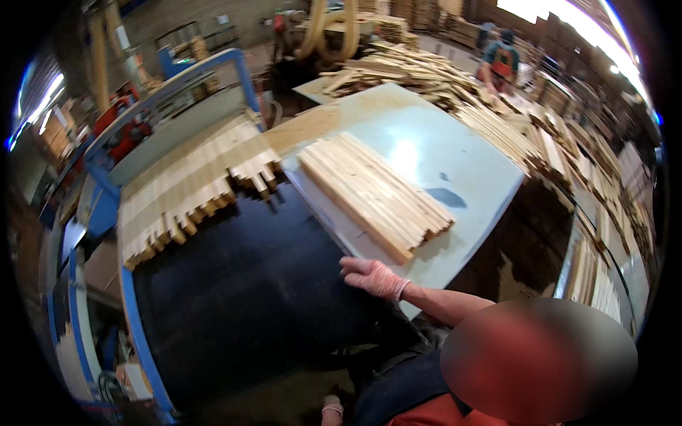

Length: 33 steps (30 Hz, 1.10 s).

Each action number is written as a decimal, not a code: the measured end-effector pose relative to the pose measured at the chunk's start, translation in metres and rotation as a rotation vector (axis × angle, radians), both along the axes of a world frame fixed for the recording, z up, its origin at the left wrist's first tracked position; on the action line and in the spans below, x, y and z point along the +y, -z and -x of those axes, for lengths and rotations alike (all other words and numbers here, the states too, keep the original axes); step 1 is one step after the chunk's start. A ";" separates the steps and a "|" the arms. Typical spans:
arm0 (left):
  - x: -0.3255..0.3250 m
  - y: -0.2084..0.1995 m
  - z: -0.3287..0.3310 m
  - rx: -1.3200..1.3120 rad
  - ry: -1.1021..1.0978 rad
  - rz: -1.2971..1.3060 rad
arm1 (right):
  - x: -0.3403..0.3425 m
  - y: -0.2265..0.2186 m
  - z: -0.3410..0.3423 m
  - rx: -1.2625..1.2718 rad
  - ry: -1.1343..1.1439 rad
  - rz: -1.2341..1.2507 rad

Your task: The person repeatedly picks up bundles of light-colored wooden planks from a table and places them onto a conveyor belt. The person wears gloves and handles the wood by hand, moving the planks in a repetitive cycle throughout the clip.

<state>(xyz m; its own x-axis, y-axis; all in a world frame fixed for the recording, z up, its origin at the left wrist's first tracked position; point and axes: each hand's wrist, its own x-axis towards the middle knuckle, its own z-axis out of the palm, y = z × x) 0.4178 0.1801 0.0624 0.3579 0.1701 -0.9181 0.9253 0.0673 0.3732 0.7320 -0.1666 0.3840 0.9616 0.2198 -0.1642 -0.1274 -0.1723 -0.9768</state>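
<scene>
My right hand (380, 278), in a pink-and-white knit glove, reaches left over the edge between a black flat surface (249, 284) and a pale blue-grey tabletop (490, 192). Its fingers are stretched out and hold nothing. Just beyond it, a bundle of light wooden strips (373, 188) lies side by side on the tabletop. At the lower edge only a little of my gloved left hand (332, 410) shows, and its fingers cannot be made out. A row of wooden strips (192, 177) with uneven ends lies across the far side of the black surface.
A blue metal frame (170, 92) stands behind the row of strips. Heaped wooden strips (419, 71) lie beyond the tabletop and continue down the right side. Another person (501, 60) is at the far right. More strips (590, 280) lie at near right.
</scene>
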 end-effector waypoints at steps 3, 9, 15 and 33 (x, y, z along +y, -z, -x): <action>-0.013 0.000 -0.057 -0.048 0.132 0.027 | -0.020 -0.015 0.047 0.238 -0.175 -0.099; -0.085 -0.009 -0.125 0.004 0.461 0.039 | -0.100 0.018 0.150 0.472 -0.349 -0.286; -0.212 -0.024 -0.160 0.031 0.773 0.030 | -0.245 0.106 0.258 0.443 0.291 0.307; -0.567 -0.039 -0.189 0.096 1.340 -0.016 | -0.467 0.275 0.579 1.069 1.053 0.199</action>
